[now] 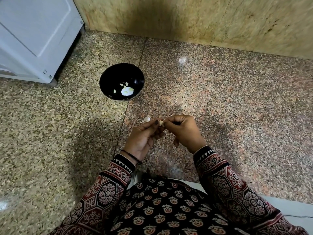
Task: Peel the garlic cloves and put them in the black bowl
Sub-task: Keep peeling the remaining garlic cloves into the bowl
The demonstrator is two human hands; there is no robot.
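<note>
1. Speckled granite, polished and mottled in brown, pink and grey, forms the work surface (220,107); a thin dark seam runs through it from far to near, just right of the bowl.
2. Far left of the hands stands the round black bowl (108,77), glossy and deep. A few small, pale peeled cloves (124,84) lie in its bottom beside a bright white patch; whether that patch is garlic or glare cannot be told.
3. Near the middle, the left hand (144,139) curls its fingers and pinches a cream garlic clove (160,123) between thumb and fingertips.
4. From the right, the right hand (184,131), fingers bent, pinches the same clove.
5. Thin, papery white peel scraps (146,119) lie on the granite just left of the clove.
6. A dark thread bracelet (131,156) circles the left wrist, above sleeves block-printed in red, black and white.
7. At far left sits a smooth white appliance (33,34); behind runs a yellowish stone wall (186,19).
</note>
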